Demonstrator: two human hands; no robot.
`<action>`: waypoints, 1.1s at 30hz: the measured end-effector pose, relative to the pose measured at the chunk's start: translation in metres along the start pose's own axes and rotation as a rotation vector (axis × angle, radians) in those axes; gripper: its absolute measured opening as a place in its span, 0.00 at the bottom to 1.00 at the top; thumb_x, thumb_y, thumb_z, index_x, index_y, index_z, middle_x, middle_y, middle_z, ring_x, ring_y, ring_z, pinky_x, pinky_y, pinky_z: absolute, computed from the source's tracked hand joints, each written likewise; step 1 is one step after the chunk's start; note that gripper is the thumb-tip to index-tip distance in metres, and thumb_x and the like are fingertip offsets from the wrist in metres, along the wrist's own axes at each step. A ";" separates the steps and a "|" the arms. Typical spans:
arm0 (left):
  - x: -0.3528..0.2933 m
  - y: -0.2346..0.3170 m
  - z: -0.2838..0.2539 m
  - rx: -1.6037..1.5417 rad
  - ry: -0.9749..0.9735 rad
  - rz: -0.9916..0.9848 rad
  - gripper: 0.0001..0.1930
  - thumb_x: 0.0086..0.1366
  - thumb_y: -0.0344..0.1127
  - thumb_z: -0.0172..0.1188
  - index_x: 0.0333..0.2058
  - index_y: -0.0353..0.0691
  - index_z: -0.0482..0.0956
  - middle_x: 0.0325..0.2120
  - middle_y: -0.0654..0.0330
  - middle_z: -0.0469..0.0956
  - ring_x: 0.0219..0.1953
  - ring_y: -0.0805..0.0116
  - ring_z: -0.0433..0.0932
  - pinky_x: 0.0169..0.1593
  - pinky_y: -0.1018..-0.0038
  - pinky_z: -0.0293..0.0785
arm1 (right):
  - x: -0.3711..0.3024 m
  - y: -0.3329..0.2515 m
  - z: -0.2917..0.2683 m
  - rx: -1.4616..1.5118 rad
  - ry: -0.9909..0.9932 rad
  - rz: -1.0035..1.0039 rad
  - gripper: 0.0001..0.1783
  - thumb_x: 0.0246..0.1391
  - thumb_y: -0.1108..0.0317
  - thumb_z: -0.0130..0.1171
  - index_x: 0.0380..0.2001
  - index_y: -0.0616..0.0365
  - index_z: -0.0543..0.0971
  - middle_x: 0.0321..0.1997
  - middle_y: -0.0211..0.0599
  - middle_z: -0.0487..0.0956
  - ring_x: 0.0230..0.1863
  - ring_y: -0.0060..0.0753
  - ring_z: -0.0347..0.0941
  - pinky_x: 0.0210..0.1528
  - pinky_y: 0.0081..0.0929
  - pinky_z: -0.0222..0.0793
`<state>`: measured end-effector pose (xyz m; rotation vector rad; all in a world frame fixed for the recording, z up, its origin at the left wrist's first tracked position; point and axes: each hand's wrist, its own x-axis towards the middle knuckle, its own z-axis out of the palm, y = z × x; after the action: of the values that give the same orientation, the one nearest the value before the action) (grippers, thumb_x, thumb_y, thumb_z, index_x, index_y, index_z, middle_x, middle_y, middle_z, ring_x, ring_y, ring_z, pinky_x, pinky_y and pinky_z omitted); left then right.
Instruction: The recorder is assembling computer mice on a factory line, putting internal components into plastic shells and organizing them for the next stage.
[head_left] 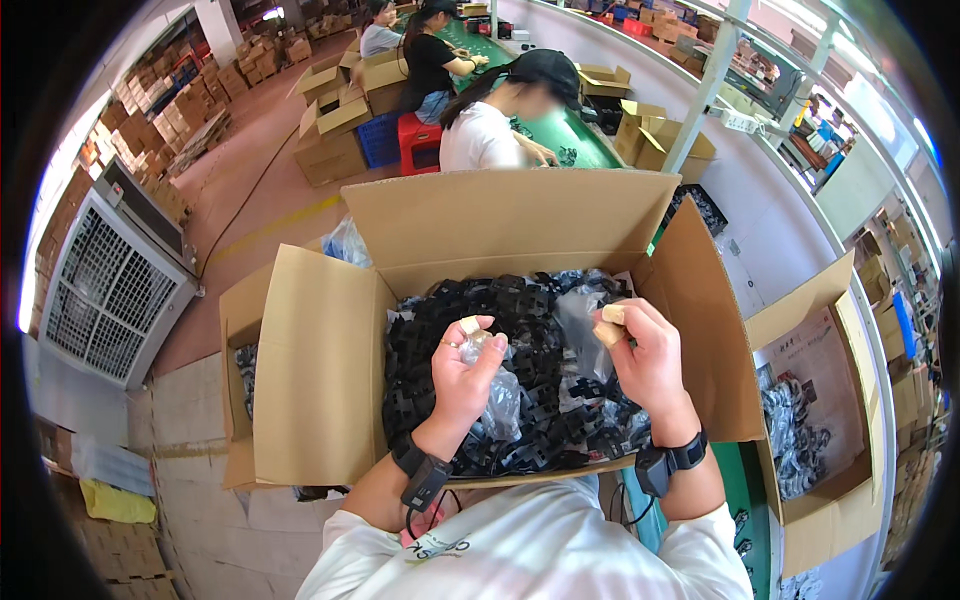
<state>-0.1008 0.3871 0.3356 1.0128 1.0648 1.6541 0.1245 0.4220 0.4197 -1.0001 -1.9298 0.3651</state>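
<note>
My left hand (462, 380) is closed on a crumpled clear plastic bag (502, 408), which hangs down beside the thumb. In a pinch between thumb and forefinger, my right hand (648, 362) grips another piece of clear plastic bag (582, 325). Whether the two are one bag or separate ones, I cannot tell. Both hands are over an open cardboard box (515, 215). Many small black plastic parts (425, 345) fill it, with bits of clear wrapping among them. Beige coverings wrap some of my fingertips, and a dark band circles each wrist.
On the right stands an open carton (855, 400) holding bagged grey parts. Another carton (237, 300) sits behind the box's left flap. Co-workers sit ahead along a green bench (590, 140), near a red stool (418, 140). A large grilled machine (115, 285) stands left.
</note>
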 end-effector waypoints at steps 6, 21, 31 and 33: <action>-0.005 0.000 0.000 0.001 -0.119 0.073 0.29 0.58 0.34 0.74 0.55 0.36 0.72 0.42 0.65 0.76 0.45 0.78 0.74 0.51 0.78 0.71 | -0.014 -0.003 0.008 0.176 -0.101 -0.052 0.06 0.53 0.79 0.64 0.35 0.62 0.81 0.35 0.42 0.80 0.34 0.40 0.78 0.36 0.29 0.74; 0.010 -0.001 -0.017 0.301 -0.192 0.207 0.13 0.59 0.18 0.46 0.36 0.34 0.80 0.29 0.64 0.79 0.29 0.78 0.74 0.38 0.79 0.72 | -0.039 0.041 0.018 0.082 -0.136 0.456 0.09 0.55 0.76 0.62 0.41 0.61 0.83 0.34 0.40 0.85 0.33 0.29 0.81 0.38 0.25 0.76; 0.015 0.009 -0.034 0.105 0.028 0.145 0.06 0.60 0.23 0.51 0.25 0.37 0.76 0.21 0.68 0.74 0.23 0.81 0.68 0.28 0.81 0.64 | -0.061 0.077 0.059 -0.551 -0.296 0.025 0.09 0.44 0.71 0.63 0.32 0.51 0.85 0.37 0.35 0.80 0.46 0.45 0.76 0.47 0.41 0.72; 0.020 0.011 -0.038 0.135 0.088 0.152 0.06 0.63 0.25 0.55 0.26 0.37 0.76 0.21 0.69 0.73 0.23 0.83 0.67 0.28 0.81 0.63 | -0.059 0.088 0.057 -0.616 -0.337 0.124 0.08 0.46 0.72 0.61 0.32 0.52 0.84 0.35 0.38 0.80 0.44 0.46 0.76 0.45 0.42 0.72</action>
<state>-0.1443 0.3954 0.3375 1.1411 1.1958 1.7824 0.1374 0.4395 0.3012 -1.5356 -2.3575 -0.0084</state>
